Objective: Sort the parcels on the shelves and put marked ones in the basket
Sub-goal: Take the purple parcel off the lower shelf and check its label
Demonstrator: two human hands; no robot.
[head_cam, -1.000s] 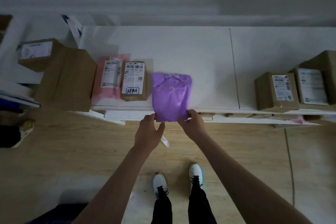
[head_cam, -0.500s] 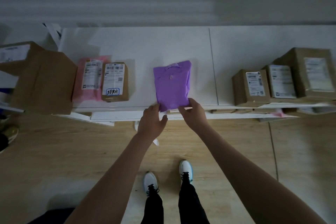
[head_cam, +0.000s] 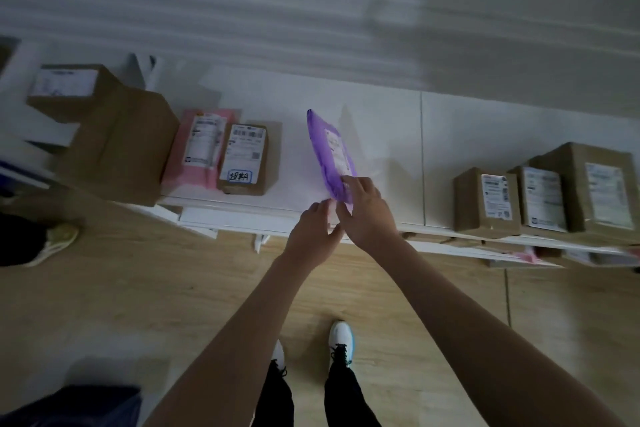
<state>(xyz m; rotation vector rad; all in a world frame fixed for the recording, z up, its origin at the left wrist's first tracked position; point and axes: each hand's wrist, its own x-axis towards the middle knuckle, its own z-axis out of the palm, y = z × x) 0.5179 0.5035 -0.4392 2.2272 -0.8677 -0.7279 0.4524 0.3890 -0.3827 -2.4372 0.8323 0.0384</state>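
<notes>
So I've got the purple parcel [head_cam: 331,156] tipped up on its edge over the white shelf [head_cam: 381,135], near the front lip, label side facing right. My right hand [head_cam: 367,215] is grasping its lower end, fingers curled over the near corner. My left hand [head_cam: 311,236] sits right beside it at the shelf edge, fingers loosely spread with the tips up near the bottom of the bag; can't really tell from here if it's actually touching the bag or just hanging next to it, but it isn't clenched on anything.

To the left on the same shelf there's a pink mailer [head_cam: 199,149] lying flat, touching a small brown box [head_cam: 244,159] that has a handwritten blue-bordered sticker under its shipping label. Further left is a big plain carton [head_cam: 117,146] with another labelled box [head_cam: 69,90] behind it. Over on the right end, three labelled brown boxes [head_cam: 543,199] are lined up side by side. Lighting's pretty dim and the labels are too blurry to read.
</notes>
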